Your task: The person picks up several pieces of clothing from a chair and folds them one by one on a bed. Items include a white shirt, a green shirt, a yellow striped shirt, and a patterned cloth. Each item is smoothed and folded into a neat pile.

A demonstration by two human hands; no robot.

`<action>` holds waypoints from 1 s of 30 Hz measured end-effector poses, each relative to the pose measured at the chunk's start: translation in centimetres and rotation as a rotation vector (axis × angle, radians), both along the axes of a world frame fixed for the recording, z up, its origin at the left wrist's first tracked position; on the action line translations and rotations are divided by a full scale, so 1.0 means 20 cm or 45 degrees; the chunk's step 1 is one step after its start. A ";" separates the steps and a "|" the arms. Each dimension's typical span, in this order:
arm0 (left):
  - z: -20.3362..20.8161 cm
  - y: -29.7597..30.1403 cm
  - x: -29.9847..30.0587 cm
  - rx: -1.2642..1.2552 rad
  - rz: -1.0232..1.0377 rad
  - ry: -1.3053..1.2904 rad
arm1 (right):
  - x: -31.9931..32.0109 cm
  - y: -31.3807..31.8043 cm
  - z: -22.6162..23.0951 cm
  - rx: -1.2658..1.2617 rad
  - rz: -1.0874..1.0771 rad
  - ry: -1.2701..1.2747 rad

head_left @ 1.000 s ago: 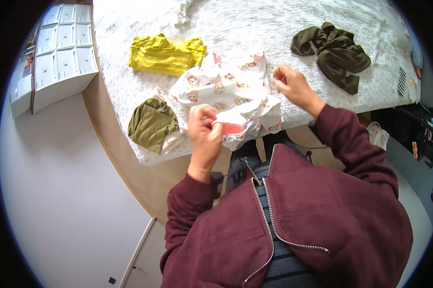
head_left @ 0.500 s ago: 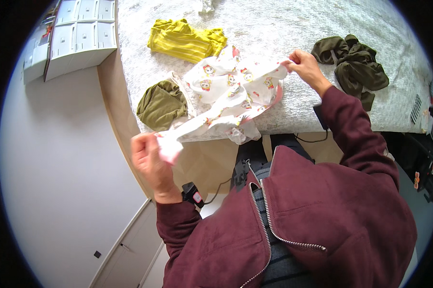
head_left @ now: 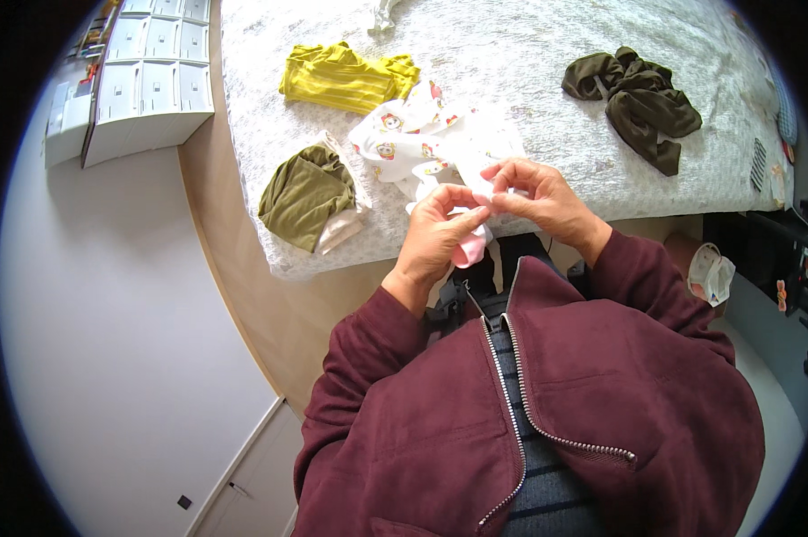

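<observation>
A white garment [head_left: 390,143] with a red and yellow cartoon print and pink trim lies bunched at the near edge of the bed. My left hand [head_left: 441,228] pinches one part of it, and a pink end hangs below those fingers. Close against it, my right hand [head_left: 540,199] pinches the cloth with thumb and fingertips. The two hands nearly touch over the bed's edge. Just left of the garment is an olive green piece of clothing [head_left: 307,197], lying partly on a pale cloth. Beyond it rests a yellow striped garment [head_left: 346,79].
The bed [head_left: 493,54] has a white patterned cover. Dark olive clothing [head_left: 641,103] lies crumpled on its right side. White drawers [head_left: 153,85] stand at the far left. On the right, below the bed's edge, is a bin with a white liner [head_left: 711,274].
My hands have come together at the middle from wide apart, bringing the garment's two stretched ends close to each other. The view has shifted slightly.
</observation>
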State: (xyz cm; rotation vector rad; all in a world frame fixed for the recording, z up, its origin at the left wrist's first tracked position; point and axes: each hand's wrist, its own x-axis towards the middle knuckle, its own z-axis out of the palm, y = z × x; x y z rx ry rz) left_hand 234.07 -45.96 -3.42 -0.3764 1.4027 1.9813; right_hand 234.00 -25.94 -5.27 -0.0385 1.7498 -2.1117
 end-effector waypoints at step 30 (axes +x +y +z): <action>-0.03 -0.23 0.19 -0.490 -0.407 0.454 | 0.15 -0.24 -0.07 0.933 0.026 0.338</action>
